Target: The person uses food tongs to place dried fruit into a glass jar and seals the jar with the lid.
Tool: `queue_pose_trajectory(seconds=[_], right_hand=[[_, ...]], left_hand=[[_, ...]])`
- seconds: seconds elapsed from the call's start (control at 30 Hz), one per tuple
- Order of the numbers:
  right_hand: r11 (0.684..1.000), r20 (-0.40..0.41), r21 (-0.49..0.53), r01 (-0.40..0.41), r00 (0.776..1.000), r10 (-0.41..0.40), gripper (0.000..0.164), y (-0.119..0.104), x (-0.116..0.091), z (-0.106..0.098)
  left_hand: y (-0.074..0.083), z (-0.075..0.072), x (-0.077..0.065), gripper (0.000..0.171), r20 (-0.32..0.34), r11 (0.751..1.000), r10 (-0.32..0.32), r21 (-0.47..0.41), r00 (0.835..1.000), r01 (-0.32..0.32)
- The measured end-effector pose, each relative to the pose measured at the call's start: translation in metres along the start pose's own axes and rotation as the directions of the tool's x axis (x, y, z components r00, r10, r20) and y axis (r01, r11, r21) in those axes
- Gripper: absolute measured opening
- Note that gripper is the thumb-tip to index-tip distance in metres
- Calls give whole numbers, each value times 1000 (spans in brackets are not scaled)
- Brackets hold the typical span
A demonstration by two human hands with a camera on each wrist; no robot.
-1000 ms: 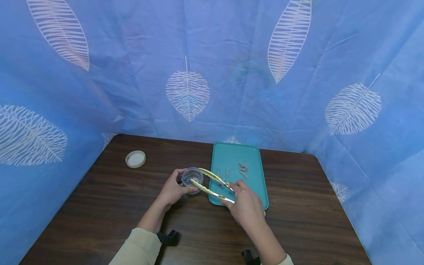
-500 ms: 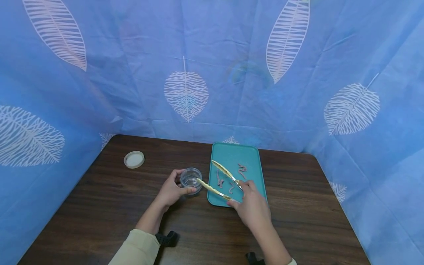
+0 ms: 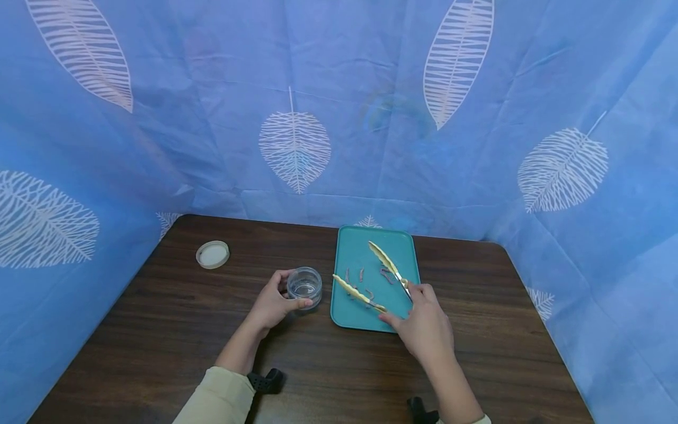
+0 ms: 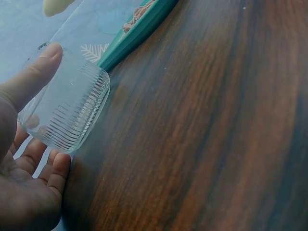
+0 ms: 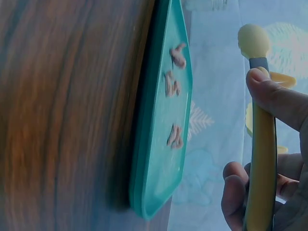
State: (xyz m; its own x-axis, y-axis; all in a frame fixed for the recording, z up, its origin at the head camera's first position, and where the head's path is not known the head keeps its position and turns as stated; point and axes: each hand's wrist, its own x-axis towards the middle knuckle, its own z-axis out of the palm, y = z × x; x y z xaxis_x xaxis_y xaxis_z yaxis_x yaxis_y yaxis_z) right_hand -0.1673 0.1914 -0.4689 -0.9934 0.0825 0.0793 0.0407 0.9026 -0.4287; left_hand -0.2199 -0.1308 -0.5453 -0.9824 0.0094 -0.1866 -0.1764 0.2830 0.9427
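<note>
In the head view my left hand (image 3: 274, 302) grips a clear round jar (image 3: 304, 287), thumb on the near side and fingers round the back. The jar's ribbed wall (image 4: 79, 113) shows in the left wrist view, with nothing visible inside. My right hand (image 3: 428, 325) holds yellow-tipped tongs (image 3: 391, 263) with the arms spread wide and nothing between the tips. The tongs overlap a teal tray (image 3: 405, 242) in this view. Several pinkish, worm-like pieces (image 3: 387, 275) lie on the tray; in the right wrist view more such strips (image 5: 175, 136) show in small clumps.
A round lid (image 3: 212, 255) with a white inner face lies at the back left of the dark wooden table (image 3: 159, 330). Blue cloth (image 3: 365, 171) with white leaf prints hangs behind and at both sides.
My right hand has carried the tongs rightward from the jar's mouth to over the tray, their arms spreading wider. The left hand keeps its grip on the jar in nearly the same place.
</note>
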Motion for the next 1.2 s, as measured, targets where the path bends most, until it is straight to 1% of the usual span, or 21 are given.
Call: queue_pose_trajectory(seconds=[0.17,0.43,0.53,0.8,0.93,1.2], right_hand=[[999,-7,7,-36,999,36,97,14,6,-4],[995,30,-20,-97,995,97,100,42,16,-4],[994,40,-35,-107,993,108,95,51,19,-3],[992,53,-36,-117,991,119,76,72,25,4],[991,78,-55,-125,989,129,73,77,26,7],[988,124,-99,-120,984,131,70,78,30,8]], left_hand=[[0,-2,0,86,7,1000,-2,-5,1000,2],[1,-5,-2,86,5,1000,-5,-9,1000,5],[1,-5,-2,87,5,1000,-5,-12,1000,5],[1,-3,-1,87,5,1000,-2,-1,1000,2],[1,-1,-1,86,2,1000,-6,3,1000,6],[-1,0,0,85,5,1000,8,-5,1000,-8]])
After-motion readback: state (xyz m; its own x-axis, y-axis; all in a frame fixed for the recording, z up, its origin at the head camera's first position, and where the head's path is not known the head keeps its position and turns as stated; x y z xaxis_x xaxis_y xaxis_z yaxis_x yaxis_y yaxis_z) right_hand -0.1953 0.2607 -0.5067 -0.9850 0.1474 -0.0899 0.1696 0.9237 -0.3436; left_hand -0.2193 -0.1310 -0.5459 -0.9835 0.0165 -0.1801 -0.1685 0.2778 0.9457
